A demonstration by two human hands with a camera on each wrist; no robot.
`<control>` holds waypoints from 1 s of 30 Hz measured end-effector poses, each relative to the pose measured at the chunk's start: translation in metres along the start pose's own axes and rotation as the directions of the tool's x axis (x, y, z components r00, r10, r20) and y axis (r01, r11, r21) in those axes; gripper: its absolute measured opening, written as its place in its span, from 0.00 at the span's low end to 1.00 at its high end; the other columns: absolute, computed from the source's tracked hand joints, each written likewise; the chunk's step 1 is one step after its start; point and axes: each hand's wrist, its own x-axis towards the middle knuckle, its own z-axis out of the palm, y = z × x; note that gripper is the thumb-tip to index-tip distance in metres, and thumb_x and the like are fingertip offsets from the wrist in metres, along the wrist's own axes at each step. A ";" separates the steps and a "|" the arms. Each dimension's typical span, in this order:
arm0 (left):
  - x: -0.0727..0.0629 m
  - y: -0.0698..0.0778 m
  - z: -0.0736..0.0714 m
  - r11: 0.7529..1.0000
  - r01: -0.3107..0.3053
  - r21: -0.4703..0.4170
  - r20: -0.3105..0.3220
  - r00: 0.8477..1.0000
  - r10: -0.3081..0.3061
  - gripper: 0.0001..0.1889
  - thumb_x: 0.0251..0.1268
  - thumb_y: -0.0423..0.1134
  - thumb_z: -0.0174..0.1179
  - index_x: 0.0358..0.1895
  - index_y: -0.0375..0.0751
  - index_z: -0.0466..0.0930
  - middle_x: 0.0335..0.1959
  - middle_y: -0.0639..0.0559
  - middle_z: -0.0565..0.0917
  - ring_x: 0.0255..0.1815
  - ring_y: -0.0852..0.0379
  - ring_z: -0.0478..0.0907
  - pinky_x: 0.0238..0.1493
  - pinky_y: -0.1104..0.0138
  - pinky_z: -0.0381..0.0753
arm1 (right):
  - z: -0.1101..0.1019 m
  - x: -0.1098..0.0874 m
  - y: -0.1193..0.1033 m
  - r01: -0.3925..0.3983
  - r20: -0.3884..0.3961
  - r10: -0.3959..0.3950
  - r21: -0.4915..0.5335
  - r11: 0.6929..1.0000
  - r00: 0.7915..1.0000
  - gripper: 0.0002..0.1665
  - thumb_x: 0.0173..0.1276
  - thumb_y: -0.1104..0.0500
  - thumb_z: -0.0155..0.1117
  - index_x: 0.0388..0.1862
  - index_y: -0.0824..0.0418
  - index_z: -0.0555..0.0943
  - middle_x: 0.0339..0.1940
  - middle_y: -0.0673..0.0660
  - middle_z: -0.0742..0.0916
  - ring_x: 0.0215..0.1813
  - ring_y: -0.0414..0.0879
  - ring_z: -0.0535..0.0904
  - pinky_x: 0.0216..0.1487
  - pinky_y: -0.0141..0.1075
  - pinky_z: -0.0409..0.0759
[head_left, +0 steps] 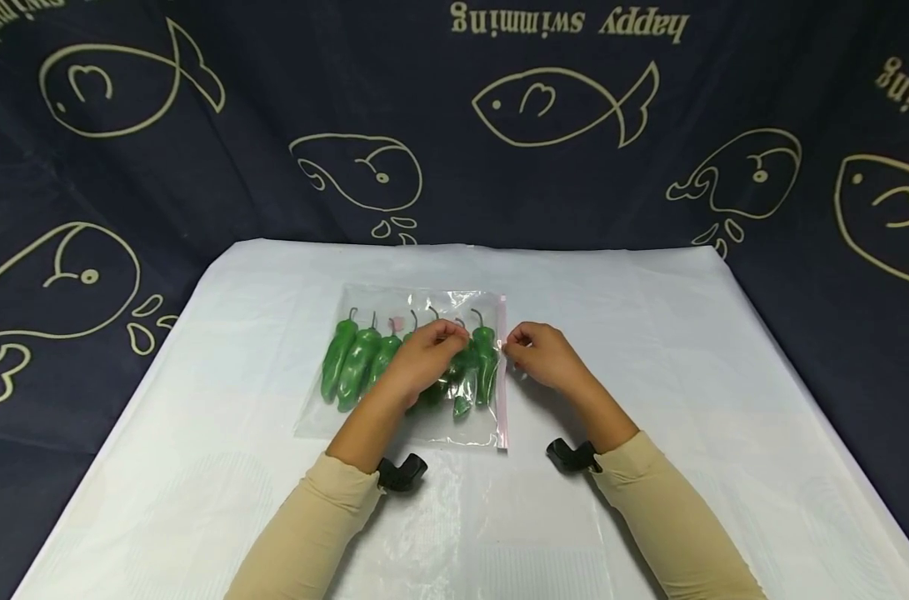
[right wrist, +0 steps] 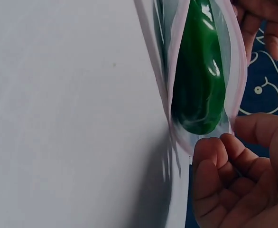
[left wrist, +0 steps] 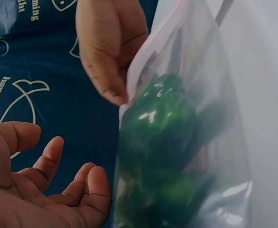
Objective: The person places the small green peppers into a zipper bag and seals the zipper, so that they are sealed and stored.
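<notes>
A clear zip bag (head_left: 315,421) with a pink strip along its mouth lies flat with several green peppers (head_left: 358,367) side by side inside. In the right wrist view the mouth gapes, and one green pepper (right wrist: 200,76) shows just within it. My right hand (head_left: 540,354) pinches the bag's pink edge between thumb and fingertips. Above the bag hovers my left hand (head_left: 427,358), hiding some of the middle peppers. Seen from the left wrist, the left hand (left wrist: 49,185) has its thumb and loosely bent fingers apart, with nothing between them.
A white cloth (head_left: 686,350) covers the table under the bag. Behind and beside it hangs a dark blue curtain (head_left: 454,200) printed with fish and whales. Each wrist carries a black camera mount (head_left: 403,473) near the beige sleeve.
</notes>
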 end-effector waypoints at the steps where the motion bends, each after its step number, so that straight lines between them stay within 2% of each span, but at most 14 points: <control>1: -0.001 0.001 -0.002 1.000 -0.002 -0.005 0.003 1.000 0.002 0.14 0.72 0.40 0.54 0.52 0.35 0.79 0.50 0.44 0.81 0.51 0.44 0.76 0.48 0.57 0.76 | 0.000 0.001 0.001 -0.003 0.005 0.003 0.000 1.000 1.000 0.06 0.69 0.60 0.62 0.38 0.62 0.81 0.31 0.56 0.84 0.29 0.48 0.80 0.28 0.37 0.76; 6: -0.004 0.005 -0.020 0.999 -0.017 -0.040 0.006 1.000 0.017 0.13 0.74 0.39 0.52 0.52 0.35 0.78 0.56 0.37 0.78 0.57 0.40 0.73 0.54 0.51 0.76 | 0.000 0.004 0.004 -0.033 0.029 0.033 0.013 0.999 0.999 0.08 0.71 0.60 0.58 0.39 0.65 0.82 0.29 0.57 0.83 0.28 0.47 0.79 0.28 0.36 0.75; 10: -0.010 0.007 -0.040 0.999 -0.027 -0.035 -0.010 1.000 0.027 0.14 0.75 0.39 0.51 0.54 0.34 0.77 0.58 0.35 0.76 0.58 0.39 0.72 0.57 0.48 0.74 | -0.002 0.004 0.005 -0.062 0.020 0.061 0.054 0.997 0.998 0.12 0.72 0.59 0.57 0.38 0.66 0.83 0.28 0.58 0.84 0.28 0.48 0.79 0.29 0.36 0.76; 14: -0.017 0.007 -0.061 0.999 -0.025 0.027 -0.036 0.999 0.026 0.14 0.76 0.40 0.50 0.55 0.35 0.76 0.57 0.39 0.77 0.56 0.40 0.72 0.55 0.52 0.75 | -0.002 0.005 0.006 -0.065 0.030 0.063 0.096 0.993 0.998 0.12 0.71 0.58 0.58 0.36 0.66 0.82 0.30 0.59 0.83 0.29 0.50 0.80 0.28 0.36 0.77; 20: -0.028 0.000 -0.094 0.990 -0.014 0.141 -0.059 0.998 0.023 0.15 0.76 0.40 0.50 0.55 0.34 0.76 0.52 0.37 0.78 0.49 0.39 0.72 0.46 0.59 0.74 | -0.001 0.005 0.007 -0.068 0.054 0.064 0.085 0.994 0.997 0.09 0.70 0.62 0.57 0.33 0.67 0.81 0.23 0.57 0.81 0.26 0.47 0.76 0.25 0.34 0.72; 25: -0.036 -0.009 -0.122 0.966 0.013 0.257 -0.089 0.996 0.010 0.17 0.77 0.42 0.49 0.57 0.32 0.75 0.56 0.36 0.77 0.52 0.42 0.73 0.47 0.60 0.73 | -0.002 0.007 0.009 -0.080 0.060 0.074 0.104 0.991 0.995 0.10 0.69 0.63 0.55 0.32 0.68 0.80 0.24 0.58 0.82 0.26 0.47 0.76 0.25 0.33 0.71; 30: -0.039 -0.019 -0.144 0.941 0.057 0.334 -0.115 0.993 -0.020 0.20 0.77 0.45 0.48 0.60 0.32 0.74 0.59 0.36 0.76 0.55 0.43 0.72 0.48 0.57 0.72 | -0.006 0.009 0.012 -0.081 0.038 0.078 0.103 0.991 0.996 0.10 0.70 0.64 0.54 0.32 0.69 0.80 0.25 0.59 0.82 0.27 0.47 0.76 0.26 0.34 0.72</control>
